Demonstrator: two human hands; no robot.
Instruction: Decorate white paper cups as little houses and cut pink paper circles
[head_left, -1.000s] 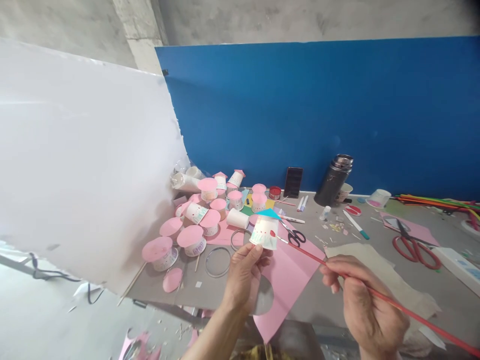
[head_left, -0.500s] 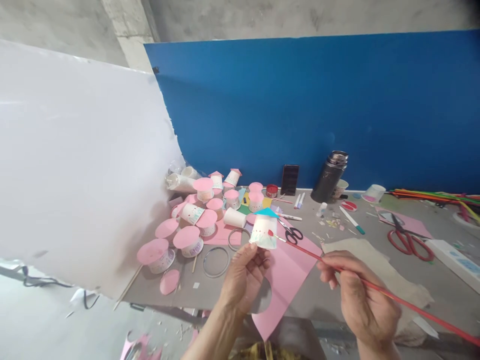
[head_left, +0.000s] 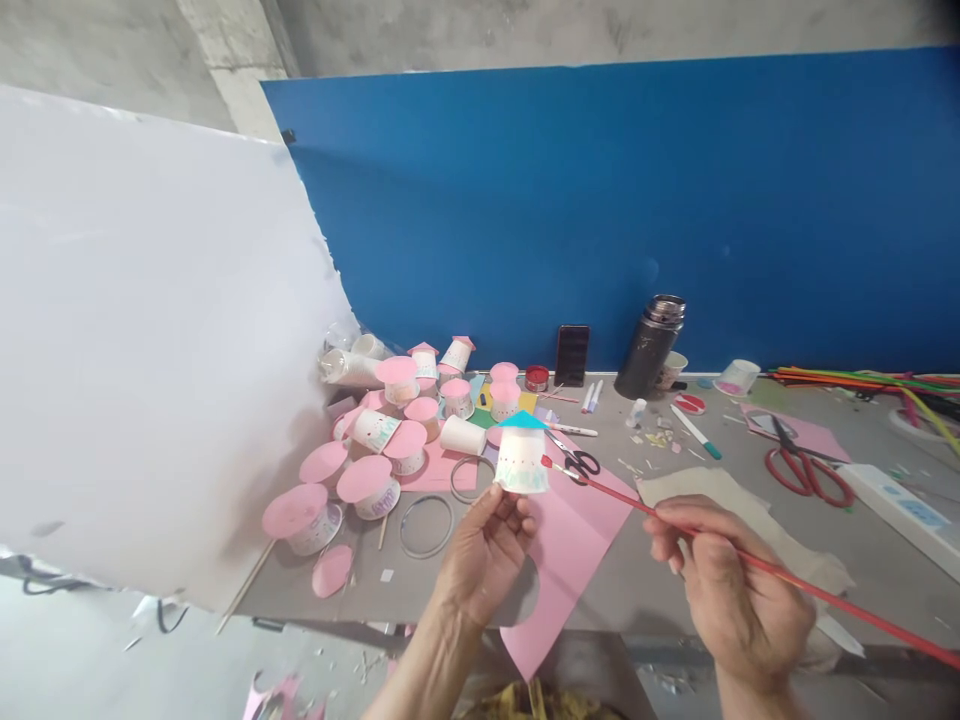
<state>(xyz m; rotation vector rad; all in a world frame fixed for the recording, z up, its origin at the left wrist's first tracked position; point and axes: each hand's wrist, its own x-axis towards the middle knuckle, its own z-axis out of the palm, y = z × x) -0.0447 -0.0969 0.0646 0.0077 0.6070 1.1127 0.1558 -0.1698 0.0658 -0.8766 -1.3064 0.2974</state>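
My left hand (head_left: 491, 550) grips the lower rim of an upside-down white paper cup (head_left: 523, 466) between thumb and fingers. The cup has a blue paper cone (head_left: 523, 422) on top and small dots and greenish marks on its side. In my right hand (head_left: 731, 580) is a long red paintbrush (head_left: 615, 494), held like a pen. Its red tip is close to the cup's right side; whether it touches, I cannot tell. Below the cup lies a pink paper sheet (head_left: 577, 540) with a round cutout. Black-handled scissors (head_left: 581, 463) rest just behind the brush.
Several cups with pink paper tops (head_left: 367, 480) crowd the table's left side, near metal rings (head_left: 426, 526). At the back stand a phone (head_left: 572, 355) and a dark flask (head_left: 651, 345). Red-handled scissors (head_left: 810, 475) and a white power strip (head_left: 900, 510) lie to the right.
The brush tip has moved from over the cup's front to its right side. The whole view has shifted slightly. Both hands keep their holds.
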